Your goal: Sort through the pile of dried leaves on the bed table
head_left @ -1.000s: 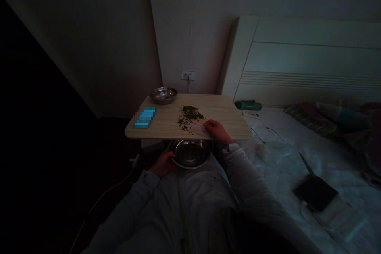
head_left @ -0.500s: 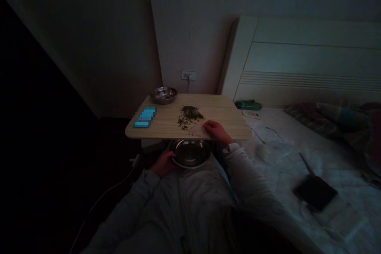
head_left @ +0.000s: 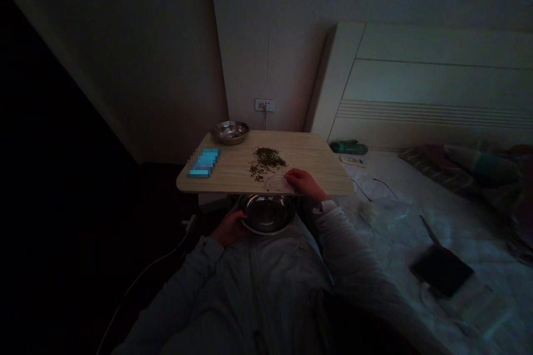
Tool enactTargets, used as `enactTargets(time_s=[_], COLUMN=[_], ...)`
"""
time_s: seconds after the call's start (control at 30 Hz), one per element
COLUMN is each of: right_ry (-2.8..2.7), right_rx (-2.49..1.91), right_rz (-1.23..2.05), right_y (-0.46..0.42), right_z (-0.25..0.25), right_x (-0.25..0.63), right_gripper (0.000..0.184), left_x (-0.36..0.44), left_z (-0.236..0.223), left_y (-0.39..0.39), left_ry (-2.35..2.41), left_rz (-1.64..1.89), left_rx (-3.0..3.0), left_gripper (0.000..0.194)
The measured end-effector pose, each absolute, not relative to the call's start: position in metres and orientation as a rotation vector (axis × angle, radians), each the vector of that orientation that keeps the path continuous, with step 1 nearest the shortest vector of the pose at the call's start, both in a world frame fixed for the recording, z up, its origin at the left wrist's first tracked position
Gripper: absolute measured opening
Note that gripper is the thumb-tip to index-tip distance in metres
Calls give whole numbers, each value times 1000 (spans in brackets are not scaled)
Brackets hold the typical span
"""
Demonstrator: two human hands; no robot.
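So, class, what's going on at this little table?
The person's left hand holds a round, shiny metal bowl just below the near edge of the pale, wood-grained tabletop. The right hand appears to pinch a thin, see-through sheet on top, beside scattered small, dark green bits. Another round metal bowl stands at the far left corner.

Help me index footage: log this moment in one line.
left hand: gripping lower metal bowl | right hand: at tabletop, near small dark grains | also there: upper metal bowl, pixelated screen
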State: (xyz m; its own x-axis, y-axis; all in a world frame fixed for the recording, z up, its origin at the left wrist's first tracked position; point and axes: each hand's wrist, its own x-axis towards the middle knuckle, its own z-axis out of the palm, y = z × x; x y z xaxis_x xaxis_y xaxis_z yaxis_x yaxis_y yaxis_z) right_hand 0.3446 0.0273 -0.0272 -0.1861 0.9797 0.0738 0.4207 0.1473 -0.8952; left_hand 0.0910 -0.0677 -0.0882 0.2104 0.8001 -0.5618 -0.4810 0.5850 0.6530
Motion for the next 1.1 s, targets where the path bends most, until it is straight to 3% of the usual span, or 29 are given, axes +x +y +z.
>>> enactTargets(time_s=[1.1], right_ry=[-1798], right_rx=[-1334], right_rz=[958], right_y=[37], right_z=[-39], right_x=[348], right_gripper=[21], left_x=[91], left_z=[-91], left_y=[-66], left_ry=[1020], left_rz=[895], left_rx=[368], left_gripper=[17])
